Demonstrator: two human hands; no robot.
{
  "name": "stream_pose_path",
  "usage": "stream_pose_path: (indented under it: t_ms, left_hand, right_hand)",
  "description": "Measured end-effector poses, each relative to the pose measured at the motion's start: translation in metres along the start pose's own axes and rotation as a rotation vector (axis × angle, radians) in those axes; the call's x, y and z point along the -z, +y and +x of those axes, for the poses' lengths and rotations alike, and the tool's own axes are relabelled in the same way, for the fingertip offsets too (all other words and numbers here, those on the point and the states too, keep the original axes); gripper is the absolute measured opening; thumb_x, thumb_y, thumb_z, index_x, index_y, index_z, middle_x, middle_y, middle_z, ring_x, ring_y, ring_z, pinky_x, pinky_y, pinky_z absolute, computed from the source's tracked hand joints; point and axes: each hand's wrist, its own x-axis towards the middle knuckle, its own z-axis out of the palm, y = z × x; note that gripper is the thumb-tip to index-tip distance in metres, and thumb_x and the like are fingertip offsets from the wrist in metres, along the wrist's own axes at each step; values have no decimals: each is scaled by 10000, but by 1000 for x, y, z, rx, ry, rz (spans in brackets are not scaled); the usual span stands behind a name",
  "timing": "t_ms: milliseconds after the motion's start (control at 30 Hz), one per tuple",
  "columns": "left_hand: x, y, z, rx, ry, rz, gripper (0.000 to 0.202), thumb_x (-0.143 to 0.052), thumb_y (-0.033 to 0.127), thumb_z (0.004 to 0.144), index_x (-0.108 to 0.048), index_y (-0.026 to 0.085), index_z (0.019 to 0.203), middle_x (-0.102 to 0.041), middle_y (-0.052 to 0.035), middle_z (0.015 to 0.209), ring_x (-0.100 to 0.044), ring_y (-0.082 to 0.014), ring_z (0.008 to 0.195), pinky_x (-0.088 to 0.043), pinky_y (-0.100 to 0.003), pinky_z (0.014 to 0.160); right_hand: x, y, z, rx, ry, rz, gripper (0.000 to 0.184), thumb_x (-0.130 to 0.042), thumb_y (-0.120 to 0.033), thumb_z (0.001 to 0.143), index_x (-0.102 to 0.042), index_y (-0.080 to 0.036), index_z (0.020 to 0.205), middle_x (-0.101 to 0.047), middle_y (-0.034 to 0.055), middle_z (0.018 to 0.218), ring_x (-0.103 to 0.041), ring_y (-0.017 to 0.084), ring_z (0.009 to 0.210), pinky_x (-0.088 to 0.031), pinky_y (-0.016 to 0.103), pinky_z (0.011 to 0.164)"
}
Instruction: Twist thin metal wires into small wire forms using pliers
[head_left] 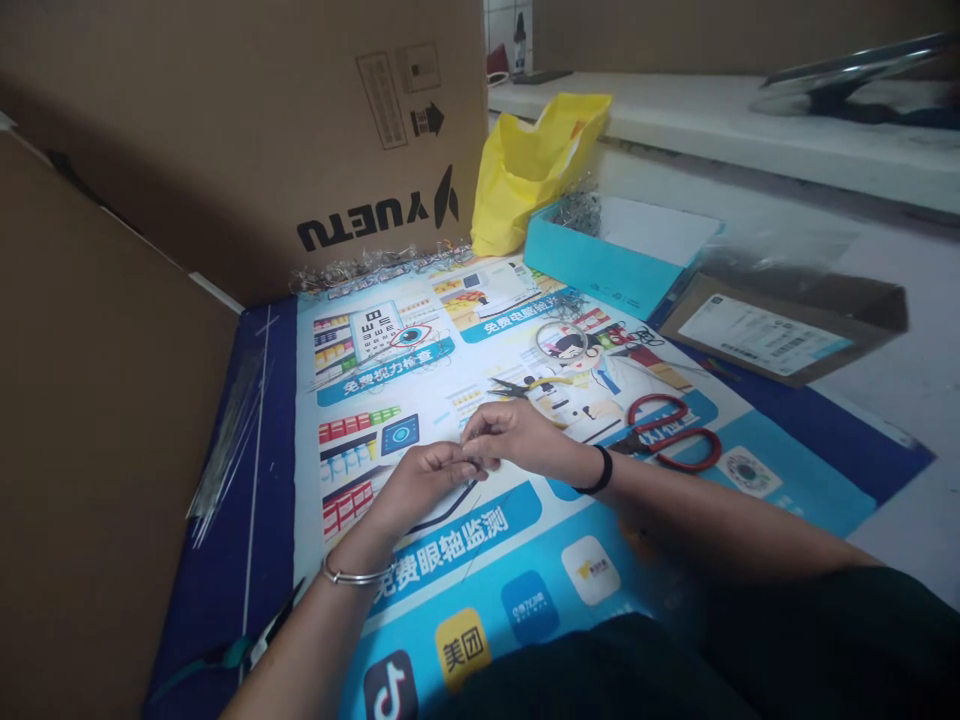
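Note:
My left hand (429, 478) and my right hand (514, 435) meet over a printed blue and white poster (420, 400) that covers the work surface. Both hands are pinched together around a thin dark wire (450, 505) that trails down toward me. The left wrist wears a silver bangle, the right wrist a black band. Small yellow-handled pliers (525, 385) lie just beyond my right hand. Red-handled scissors (671, 432) rest to its right.
A large cardboard box (247, 130) stands at the back, another cardboard panel (90, 430) on the left. A yellow plastic bag (532, 165), a teal box (600, 255) with wire pieces, a roll of clear tape (561, 340) and a flat brown parcel (780, 325) lie behind. Thin rods (225, 440) lie at left.

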Motion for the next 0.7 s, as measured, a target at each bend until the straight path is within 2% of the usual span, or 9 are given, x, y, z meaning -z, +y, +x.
stream_pose_path:
  t_ms: [100,200,400,533,633,700]
  left_hand:
    - [-1,-3,-1,-2,62,62,278,-648,394,744,-684,127,813,-707,-58,818,-617,-195,787,-459,-310,758]
    - [-6,-4,-2,-23,118,29,282,-622,410,763,-664,133,796,-696,-40,791,-604,-177,755,-446,-286,730]
    - [-14,3,-4,-46,162,163,259,-569,374,806,-664,133,789,-689,-31,804,-583,-173,770,-427,-269,733]
    - [-15,3,-5,-67,226,285,321,-552,432,798,-651,147,686,-656,2,670,-558,-162,666,-414,-246,617]
    - [-14,0,-4,-117,218,319,292,-537,421,811,-674,167,763,-680,7,746,-579,-180,741,-429,-250,671]
    - [-13,-3,-3,-132,188,323,272,-534,404,817,-683,176,827,-695,4,809,-590,-194,799,-436,-260,721]
  right_hand:
    - [-1,-6,-2,81,21,-187,115,-645,-260,728,-628,-146,723,-569,-37,559,-528,75,491,-410,183,466]
    - [-1,-8,-3,168,43,-342,68,-635,-218,736,-656,-155,719,-596,-17,627,-559,91,569,-436,194,527]
    - [-2,-1,-2,167,31,-297,109,-643,-265,749,-655,-157,744,-577,-8,715,-564,90,548,-458,209,513]
    - [-4,-3,-3,306,54,-419,42,-672,-202,729,-669,-162,719,-588,-4,683,-575,116,657,-451,228,618]
    - [-5,-5,-4,418,54,-552,9,-670,-148,730,-678,-146,725,-600,15,688,-567,127,698,-429,229,646]
    - [-6,-4,-4,435,48,-624,18,-660,-133,735,-675,-138,725,-601,22,687,-563,131,698,-424,227,644]
